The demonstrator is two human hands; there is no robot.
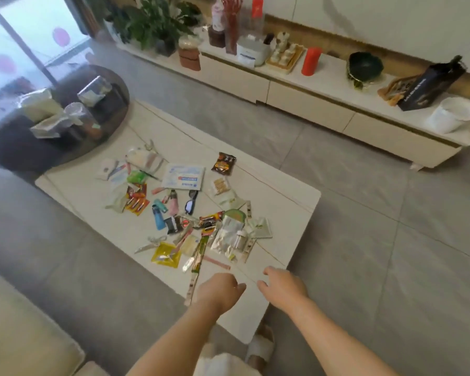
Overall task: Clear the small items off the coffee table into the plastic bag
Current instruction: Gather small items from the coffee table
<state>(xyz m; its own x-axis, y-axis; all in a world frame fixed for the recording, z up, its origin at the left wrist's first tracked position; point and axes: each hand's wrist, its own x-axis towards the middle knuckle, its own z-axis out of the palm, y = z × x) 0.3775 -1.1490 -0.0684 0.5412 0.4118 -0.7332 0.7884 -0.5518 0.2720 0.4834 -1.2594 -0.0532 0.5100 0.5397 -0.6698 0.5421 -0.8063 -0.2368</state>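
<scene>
Colourful sachets strewn across white coffee table; fingers of both hands empty, loosely apart.

No writing can be read. The dark paper bag at upper right bears pale lettering, and the white packet on the table blue print, both too blurred.

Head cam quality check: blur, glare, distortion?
Head view: soft all over, packet print unreadable; blown-out window top left, no hard shadows; wide-angle bending of the long white cabinet; white rectangular coffee table evenly lit; both hands blurred at the near edge.
</scene>
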